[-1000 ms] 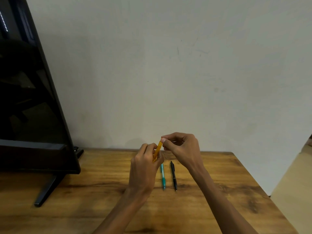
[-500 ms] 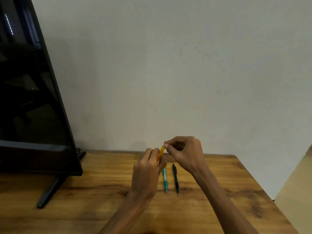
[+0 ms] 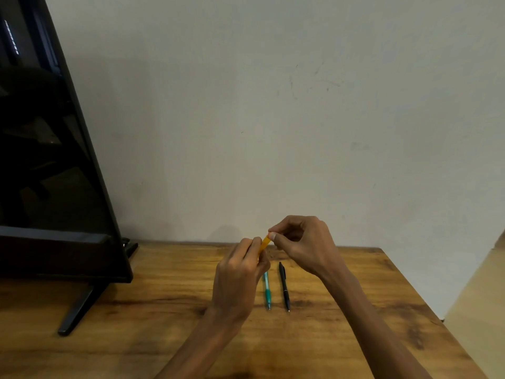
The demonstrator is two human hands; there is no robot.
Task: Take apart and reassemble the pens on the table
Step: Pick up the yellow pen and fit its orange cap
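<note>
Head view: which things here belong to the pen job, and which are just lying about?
Job:
orange pen, gripped by left hand, pinched by right hand
teal pen on the table
black pen beside it

Lying about:
black monitor on its stand

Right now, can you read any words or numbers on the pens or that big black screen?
No text can be read anywhere in this view.
Orange pen, held by left hand and right hand: mostly hidden, no print shows.
Teal pen on the table: any marking too small to read.
Black pen: no print visible.
Black screen: dark, only reflections.
Wall: scuffs only.
</note>
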